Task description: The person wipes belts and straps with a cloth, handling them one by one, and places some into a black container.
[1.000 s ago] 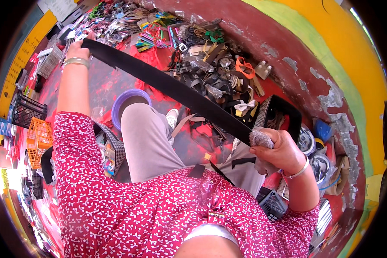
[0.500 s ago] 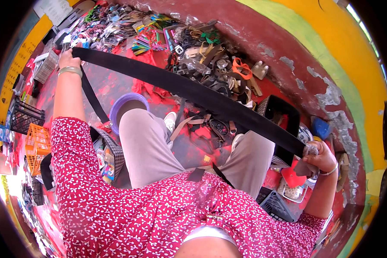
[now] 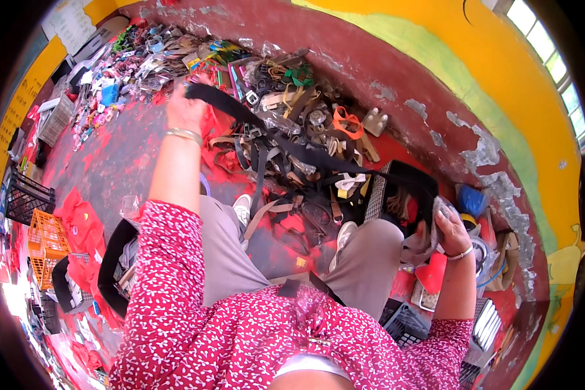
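A long black strap [image 3: 286, 144] stretches across the view between my two hands. My left hand [image 3: 183, 107], with a metal bangle on the wrist, is raised and shut on the strap's far end. My right hand [image 3: 450, 229], also wearing a bangle, grips the other end together with a grey cloth [image 3: 417, 246], low by my right knee. The strap sags in a curve above a heap of belts, buckles and straps [image 3: 299, 130] on the red floor. My grey-trousered legs and white shoes show below it.
A dark red wall [image 3: 396, 71] with peeling paint rises behind the heap, yellow above. An orange crate [image 3: 42, 244] and a black crate [image 3: 23, 198] stand at left. A black basket [image 3: 400, 185] stands near my right knee, a blue object [image 3: 471, 198] beyond it.
My left hand has swung the strap's end rightward and farther from me. My right hand has come back in toward my knee, so the strap hangs slacker and curved.
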The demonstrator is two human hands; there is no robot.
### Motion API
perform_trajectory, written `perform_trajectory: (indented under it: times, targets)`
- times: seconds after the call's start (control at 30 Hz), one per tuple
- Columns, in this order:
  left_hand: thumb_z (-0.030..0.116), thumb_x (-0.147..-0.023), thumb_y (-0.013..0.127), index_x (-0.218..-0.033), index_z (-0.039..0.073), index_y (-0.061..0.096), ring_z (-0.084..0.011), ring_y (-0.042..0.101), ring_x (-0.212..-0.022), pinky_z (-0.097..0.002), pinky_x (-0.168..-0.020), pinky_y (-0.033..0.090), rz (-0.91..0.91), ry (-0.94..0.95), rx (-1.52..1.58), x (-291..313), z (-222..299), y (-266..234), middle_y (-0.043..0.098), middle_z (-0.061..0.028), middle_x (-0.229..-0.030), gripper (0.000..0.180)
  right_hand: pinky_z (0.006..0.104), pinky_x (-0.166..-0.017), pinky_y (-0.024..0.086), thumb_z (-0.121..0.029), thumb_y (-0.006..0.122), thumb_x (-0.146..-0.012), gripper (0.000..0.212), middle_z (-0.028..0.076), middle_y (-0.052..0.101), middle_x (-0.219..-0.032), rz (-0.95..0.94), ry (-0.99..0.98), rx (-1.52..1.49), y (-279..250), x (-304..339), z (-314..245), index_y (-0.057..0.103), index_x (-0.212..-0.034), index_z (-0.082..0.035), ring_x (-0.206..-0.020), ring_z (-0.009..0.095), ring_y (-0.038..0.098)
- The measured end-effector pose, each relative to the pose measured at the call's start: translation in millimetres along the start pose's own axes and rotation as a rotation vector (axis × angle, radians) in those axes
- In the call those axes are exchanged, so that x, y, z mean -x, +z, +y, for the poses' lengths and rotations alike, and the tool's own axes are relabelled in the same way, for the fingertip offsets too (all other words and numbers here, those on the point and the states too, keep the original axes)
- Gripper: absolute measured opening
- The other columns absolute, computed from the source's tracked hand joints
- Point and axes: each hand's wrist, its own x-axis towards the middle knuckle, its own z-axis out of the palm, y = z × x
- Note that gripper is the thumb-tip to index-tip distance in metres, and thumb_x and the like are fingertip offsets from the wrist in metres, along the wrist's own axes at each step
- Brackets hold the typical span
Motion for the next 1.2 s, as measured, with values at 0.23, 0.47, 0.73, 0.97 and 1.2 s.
perform_trajectory:
  times: [0.23, 0.47, 0.73, 0.97, 1.2]
  targets:
    - [0.034, -0.094, 0.025, -0.109, 0.011, 0.047, -0.0336, 0.048, -0.108, -0.0568, -0.090, 0.035, 0.033, -0.154, -0.204, 35.7, -53.4, -13.5, 0.052, -0.0165, -0.115, 0.034, 0.0276, -0.089, 0.038, -0.030, 0.045, -0.091, 0.040, 0.008, 0.056, -0.108, 0.488, -0.145, 0.608, -60.4, -62.9, 5.8, 0.049, -0.116, 0.001, -0.101, 0.017, 0.051]
    - [0.026, -0.090, 0.044, -0.110, 0.006, 0.050, -0.0286, 0.054, -0.100, -0.0498, -0.083, 0.043, -0.151, -0.345, -0.349, 63.2, -95.7, 1.4, 0.057, -0.0138, -0.105, 0.029, 0.0414, -0.086, 0.045, -0.033, 0.043, -0.092, 0.044, 0.015, 0.052, -0.115, 0.174, -0.203, -0.469, 16.8, -115.1, -24.3, 0.041, -0.122, -0.001, -0.100, 0.027, 0.055]
    - [0.022, -0.091, 0.046, -0.120, 0.003, 0.048, -0.0127, 0.054, -0.095, -0.0365, -0.085, 0.044, -0.377, -0.414, -0.754, 100.9, -144.2, 17.4, 0.056, -0.0023, -0.109, 0.034, 0.0390, -0.081, 0.048, -0.029, 0.044, -0.091, 0.045, 0.020, 0.051, -0.115, -0.179, -0.082, -0.717, 146.5, -195.3, -15.2, 0.038, -0.124, 0.000, -0.097, 0.031, 0.057]
    - [0.019, -0.090, 0.049, -0.120, 0.003, 0.049, -0.0134, 0.050, -0.103, -0.0299, -0.091, 0.039, -0.447, -0.423, -0.876, 100.6, -162.6, 9.4, 0.055, -0.0036, -0.114, 0.034, 0.0276, -0.081, 0.046, -0.006, 0.056, -0.082, 0.047, 0.006, 0.054, -0.112, -0.326, -0.103, -0.686, 165.9, -213.7, -3.0, 0.041, -0.126, 0.000, -0.094, 0.015, 0.056]
    - [0.019, -0.090, 0.050, -0.118, 0.000, 0.049, -0.0152, 0.053, -0.099, -0.0303, -0.087, 0.043, -0.461, -0.524, -0.689, 102.7, -171.5, 13.8, 0.056, -0.0071, -0.107, 0.034, 0.0217, -0.075, 0.044, -0.002, 0.063, -0.076, 0.042, 0.000, 0.059, -0.102, -0.155, -0.206, -0.322, 173.8, -224.0, 3.6, 0.053, -0.117, 0.000, -0.087, 0.007, 0.054]
